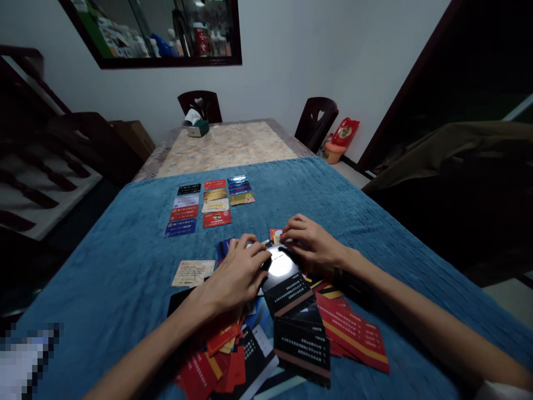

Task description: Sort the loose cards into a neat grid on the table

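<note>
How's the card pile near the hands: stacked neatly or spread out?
Spread out: red cards and black cards overlap at different angles.

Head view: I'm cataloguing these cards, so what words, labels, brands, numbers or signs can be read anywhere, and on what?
"DCEP": blue card, front of the left column.
"DCEP": red card just behind it, fainter.
Too small or blurred: remaining print on all the cards, the red bag and the red jar.
</note>
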Demonstrator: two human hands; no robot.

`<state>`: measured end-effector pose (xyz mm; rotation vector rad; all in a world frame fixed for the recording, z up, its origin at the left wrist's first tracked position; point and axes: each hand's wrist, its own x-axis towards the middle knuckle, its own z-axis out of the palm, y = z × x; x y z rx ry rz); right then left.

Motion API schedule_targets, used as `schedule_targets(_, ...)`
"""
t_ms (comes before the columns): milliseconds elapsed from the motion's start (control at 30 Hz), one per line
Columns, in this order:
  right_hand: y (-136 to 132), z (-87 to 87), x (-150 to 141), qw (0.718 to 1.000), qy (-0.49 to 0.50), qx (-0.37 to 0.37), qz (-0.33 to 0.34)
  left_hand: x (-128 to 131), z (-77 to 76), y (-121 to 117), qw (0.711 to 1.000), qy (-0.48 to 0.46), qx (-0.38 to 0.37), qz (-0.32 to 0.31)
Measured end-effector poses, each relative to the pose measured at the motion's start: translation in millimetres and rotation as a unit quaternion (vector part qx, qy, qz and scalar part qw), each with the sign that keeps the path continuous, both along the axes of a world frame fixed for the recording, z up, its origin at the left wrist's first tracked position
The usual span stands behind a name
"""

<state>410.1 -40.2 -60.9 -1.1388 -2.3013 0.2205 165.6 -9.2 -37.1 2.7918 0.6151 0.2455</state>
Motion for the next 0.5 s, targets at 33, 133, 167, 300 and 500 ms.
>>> schedule_targets(33, -4.0, 1.4, -2.0, 1.0, 0.005, -0.002, 0.017, -0.9, 1.0, -2.3, 1.0, 0.004, -0.008, -0.005)
schedule_targets(133, -13.4, 4.5, -6.4, 0.999, 0.016, -0.01, 0.05, -3.9, 3.1, -6.4, 0.999, 0.011, -0.027, -0.02)
schedule_targets(167, -15.7, 4.9, -7.2, 0.998, 0.016, -0.013, 0.056, -4.9, 3.3, -6.9, 0.999, 0.012, -0.03, -0.026)
schedule_targets(300, -19.5, 2.5, -7.3, 0.996, -0.01, -0.017, 0.083, -7.6, 2.0, -6.2, 0.999, 0.018, -0.027, -0.042)
schedule_targets(500, -18.1, -4.1, -6.3, 0.997, -0.035, 0.0, 0.066, -7.6, 0.5, -4.8, 0.999, 0.04, -0.002, -0.027)
